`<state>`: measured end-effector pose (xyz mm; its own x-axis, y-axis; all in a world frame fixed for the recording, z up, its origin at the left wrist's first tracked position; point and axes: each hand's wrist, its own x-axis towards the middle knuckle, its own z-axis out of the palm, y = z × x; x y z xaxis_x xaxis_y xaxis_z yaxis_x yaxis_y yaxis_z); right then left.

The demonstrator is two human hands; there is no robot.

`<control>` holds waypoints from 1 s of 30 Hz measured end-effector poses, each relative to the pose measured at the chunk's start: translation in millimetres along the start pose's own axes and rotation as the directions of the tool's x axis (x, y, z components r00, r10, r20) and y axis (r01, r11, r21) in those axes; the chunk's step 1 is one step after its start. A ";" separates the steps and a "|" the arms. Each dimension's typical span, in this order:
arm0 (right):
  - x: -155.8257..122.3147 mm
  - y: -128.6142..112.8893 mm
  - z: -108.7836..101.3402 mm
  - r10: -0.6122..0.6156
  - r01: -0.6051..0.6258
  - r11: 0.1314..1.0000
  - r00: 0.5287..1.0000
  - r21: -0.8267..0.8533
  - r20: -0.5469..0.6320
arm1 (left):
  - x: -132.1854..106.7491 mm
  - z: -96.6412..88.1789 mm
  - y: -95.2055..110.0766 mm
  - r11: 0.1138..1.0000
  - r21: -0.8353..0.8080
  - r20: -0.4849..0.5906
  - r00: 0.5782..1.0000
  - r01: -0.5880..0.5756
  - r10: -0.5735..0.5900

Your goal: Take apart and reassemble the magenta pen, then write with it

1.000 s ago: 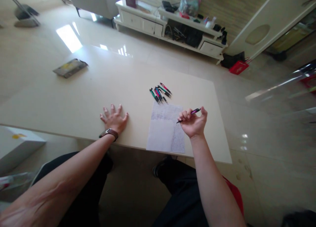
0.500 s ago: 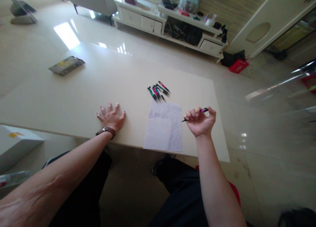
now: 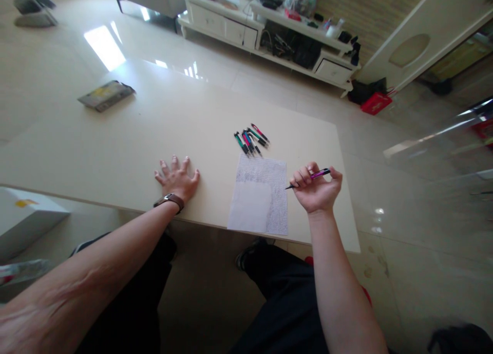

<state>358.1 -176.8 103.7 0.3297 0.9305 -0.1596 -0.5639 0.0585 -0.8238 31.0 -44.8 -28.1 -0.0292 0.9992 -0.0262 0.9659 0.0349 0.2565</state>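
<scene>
My left hand (image 3: pixel 177 181) rests on the white table (image 3: pixel 162 123) with its fingers spread, holding nothing. My right hand (image 3: pixel 318 189), palm turned up, has its fingers closed around a purple and black pen (image 3: pixel 320 173). The pen's dark tip points left, beside the right edge of a sheet of paper (image 3: pixel 252 207). Dense marks cover the top and right side of the sheet, and its lower left part is plain. Just beyond the paper lies a cluster of several pens (image 3: pixel 251 140) in green, red, blue and black.
A grey and yellow packet (image 3: pixel 107 95) lies at the table's far left. Beyond the glossy floor stands a white cabinet (image 3: pixel 219 28) with items on top. A red bag (image 3: pixel 376 103) sits by its right end. A white box (image 3: pixel 31 220) is below the table at left.
The whole view has shifted slightly. My right hand has tilted a little, so more of the pen's purple barrel shows. My left hand stays flat on the table.
</scene>
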 end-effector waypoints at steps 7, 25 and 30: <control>2.0 5.9 1.4 0.025 -0.027 0.999 0.998 0.040 0.057 | -0.9 0.8 -0.2 1.000 -0.007 -0.010 1.000 -0.007 0.007; 5.7 20.1 8.2 0.098 -0.097 0.995 0.993 -0.014 0.066 | -0.8 1.7 -0.8 1.000 -0.011 -0.017 1.000 -0.009 0.009; 7.7 24.4 6.6 0.124 -0.123 0.992 0.987 -0.018 0.098 | -0.3 2.8 -1.5 1.000 -0.029 -0.014 1.000 -0.008 0.008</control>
<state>341.8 -165.8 85.9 0.1816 0.9614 -0.2067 -0.5862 -0.0629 -0.8077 30.2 -45.2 -31.2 -0.0251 0.9996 -0.0109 0.9582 0.0272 0.2847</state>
